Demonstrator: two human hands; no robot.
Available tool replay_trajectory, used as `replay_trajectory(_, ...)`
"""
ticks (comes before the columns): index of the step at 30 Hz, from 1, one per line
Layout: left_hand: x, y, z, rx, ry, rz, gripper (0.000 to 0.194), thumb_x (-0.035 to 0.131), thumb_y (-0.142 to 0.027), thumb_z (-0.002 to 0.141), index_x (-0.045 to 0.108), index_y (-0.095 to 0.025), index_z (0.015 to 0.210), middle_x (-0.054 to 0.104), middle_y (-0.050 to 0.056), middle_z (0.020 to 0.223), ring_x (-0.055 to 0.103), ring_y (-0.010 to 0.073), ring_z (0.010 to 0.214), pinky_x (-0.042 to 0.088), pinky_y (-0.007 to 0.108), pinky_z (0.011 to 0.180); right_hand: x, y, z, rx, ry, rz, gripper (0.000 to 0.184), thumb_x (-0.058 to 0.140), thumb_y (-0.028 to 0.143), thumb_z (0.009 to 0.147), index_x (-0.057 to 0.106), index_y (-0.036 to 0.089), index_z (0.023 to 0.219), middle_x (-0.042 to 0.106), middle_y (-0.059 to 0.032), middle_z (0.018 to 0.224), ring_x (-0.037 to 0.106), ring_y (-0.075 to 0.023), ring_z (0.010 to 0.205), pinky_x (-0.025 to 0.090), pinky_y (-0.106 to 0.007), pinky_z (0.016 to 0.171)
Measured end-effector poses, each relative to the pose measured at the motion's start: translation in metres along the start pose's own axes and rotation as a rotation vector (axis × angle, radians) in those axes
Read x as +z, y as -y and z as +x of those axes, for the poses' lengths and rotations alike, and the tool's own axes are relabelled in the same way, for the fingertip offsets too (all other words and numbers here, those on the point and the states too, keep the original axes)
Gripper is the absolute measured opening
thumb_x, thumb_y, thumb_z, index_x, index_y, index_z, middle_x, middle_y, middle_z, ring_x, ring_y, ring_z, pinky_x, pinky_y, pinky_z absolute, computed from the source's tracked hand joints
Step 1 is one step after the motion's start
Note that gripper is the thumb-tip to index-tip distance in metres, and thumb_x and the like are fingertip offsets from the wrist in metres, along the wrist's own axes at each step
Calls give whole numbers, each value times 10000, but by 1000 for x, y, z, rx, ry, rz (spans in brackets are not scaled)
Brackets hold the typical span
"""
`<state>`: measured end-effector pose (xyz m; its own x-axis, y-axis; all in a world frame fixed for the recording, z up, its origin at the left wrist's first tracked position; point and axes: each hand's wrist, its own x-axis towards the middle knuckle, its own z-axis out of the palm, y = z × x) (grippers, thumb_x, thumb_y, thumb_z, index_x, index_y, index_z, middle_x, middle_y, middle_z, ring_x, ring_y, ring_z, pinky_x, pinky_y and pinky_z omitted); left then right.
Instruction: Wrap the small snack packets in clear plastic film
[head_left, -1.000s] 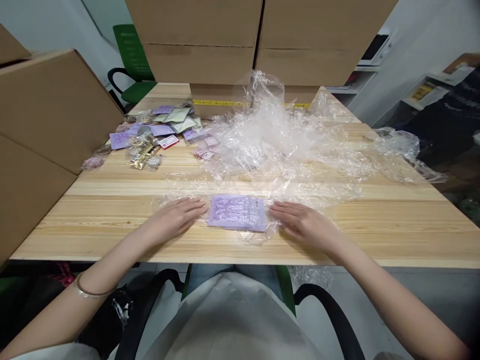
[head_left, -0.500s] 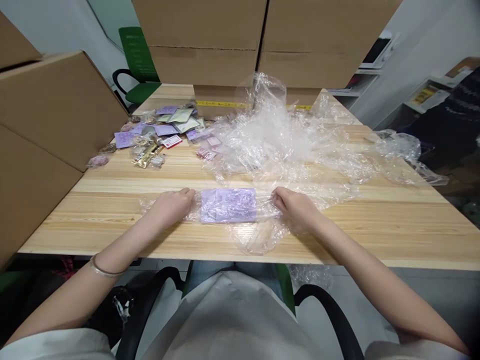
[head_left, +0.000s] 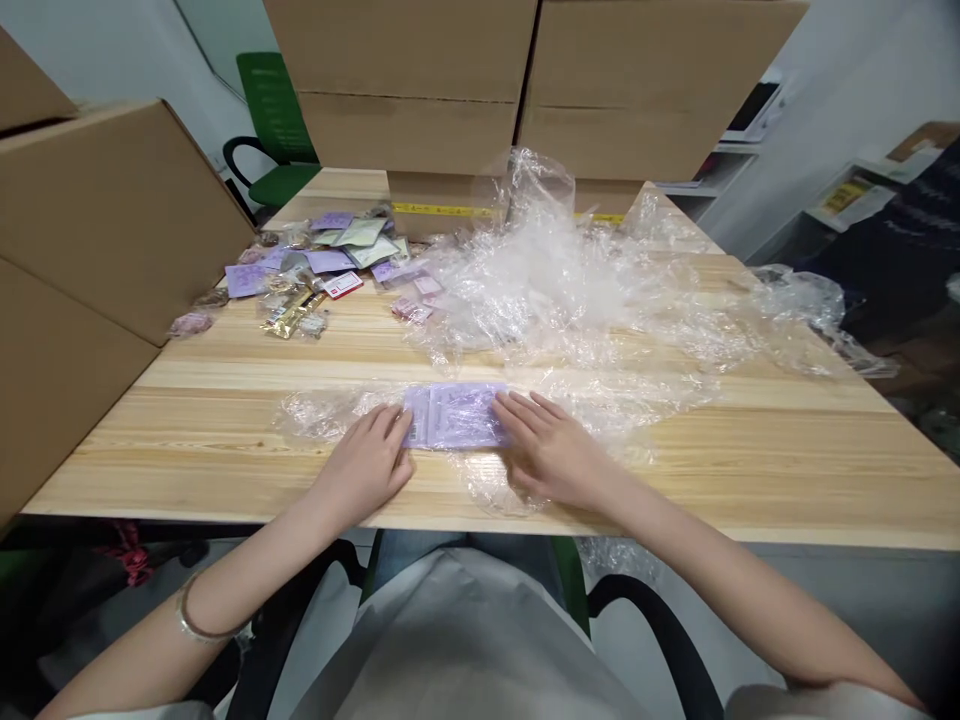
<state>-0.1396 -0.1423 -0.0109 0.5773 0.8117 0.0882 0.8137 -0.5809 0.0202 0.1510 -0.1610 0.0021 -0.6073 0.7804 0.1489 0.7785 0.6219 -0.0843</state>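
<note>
A flat purple printed packet (head_left: 459, 415) lies on the wooden table in front of me, with clear plastic film (head_left: 315, 412) spread out to both sides of it. My left hand (head_left: 371, 455) rests flat at the packet's left end, fingers stretched out over the film. At the right end, my right hand (head_left: 547, 445) lies with its fingers extended and the fingertips on the packet. Neither hand grips anything. A loose piece of film (head_left: 491, 485) sticks out below the packet toward the table's front edge.
A big heap of crumpled clear film (head_left: 540, 270) covers the table's middle and back. Several small packets (head_left: 330, 260) are piled at the back left. Cardboard boxes (head_left: 90, 230) stand at the left and back. A green chair (head_left: 277, 120) is behind the table.
My hands have let go of the film they pinched on either side of the packet. Both have moved inward and now lie with fingers stretched on the packet's ends.
</note>
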Motion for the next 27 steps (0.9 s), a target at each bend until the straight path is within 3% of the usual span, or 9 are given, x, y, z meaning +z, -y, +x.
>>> replay_trajectory(5,7,-1,8,-130,-30,-78,516,407,-181,905,445,-40,1400,534,241,1346,508,339,1297,423,474,1094,19,7,25,221,-11,-100,672,409,29,843,329,23,1510,493,-262,1450,573,-379,1255,520,-523,985)
replay_trajectory(9,2,-15,12,-206,-37,-47,659,499,-287,880,352,-38,1471,454,283,1447,434,433,1354,398,571,1086,19,6,32,431,-167,-120,680,344,39,871,280,51,1549,662,-298,1198,672,-428,1046,565,-581,783)
replay_trajectory(12,0,-31,22,-189,-89,-29,765,560,-398,878,300,-38,1501,357,308,1519,326,496,1407,352,622,1098,12,4,37,496,-194,-127,658,315,48,884,307,56,1543,676,-298,1162,705,-394,926,574,-486,637)
replay_trajectory(15,2,-42,38,-157,-101,-69,754,553,-355,910,243,-44,1523,328,302,1543,370,448,1404,411,554,1084,5,4,45,508,-152,-97,634,327,60,887,364,60,1520,711,-268,1072,707,-310,741,527,-385,537)
replay_trajectory(21,-2,-43,57,-225,-49,-95,768,540,-231,918,152,-65,1559,412,279,1506,568,389,1254,575,462,890,-6,6,54,510,-135,-49,596,372,103,898,452,158,1486,744,-156,933,633,-204,603,447,-305,503)
replay_trajectory(27,-27,-43,64,-260,-95,-33,731,449,-101,901,170,-106,1577,367,221,1561,682,327,1081,616,423,814,-19,3,60,529,-370,22,528,301,235,985,487,202,1478,723,-144,955,628,-198,677,474,-311,567)
